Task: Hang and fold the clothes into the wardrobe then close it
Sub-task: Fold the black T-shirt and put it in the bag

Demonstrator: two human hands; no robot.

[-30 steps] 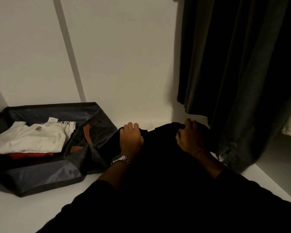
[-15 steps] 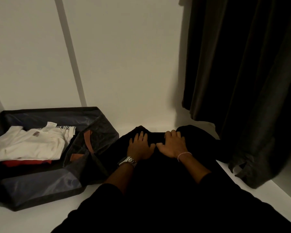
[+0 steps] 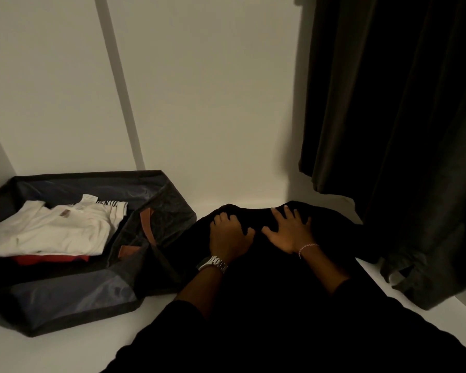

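Note:
A black garment (image 3: 331,232) lies in a heap on the white wardrobe shelf (image 3: 253,195), right of the middle. My left hand (image 3: 228,235), with a metal watch on the wrist, rests on its far left part, fingers slightly bent onto the cloth. Beside it, my right hand (image 3: 288,230) presses the cloth with spread, straight fingers; a thin bracelet circles that wrist. My dark sleeves cover the garment's near part.
A dark fabric storage box (image 3: 73,294) stands at the left with folded white clothes (image 3: 51,230) over a red piece (image 3: 51,258) inside. Dark hanging clothes (image 3: 396,130) fill the right side, their hems reaching down to the shelf. White back wall behind.
A second ago my hands were apart at the garment's far edge. They came together on top of it; now the right hand has spread its fingers and shifted slightly right.

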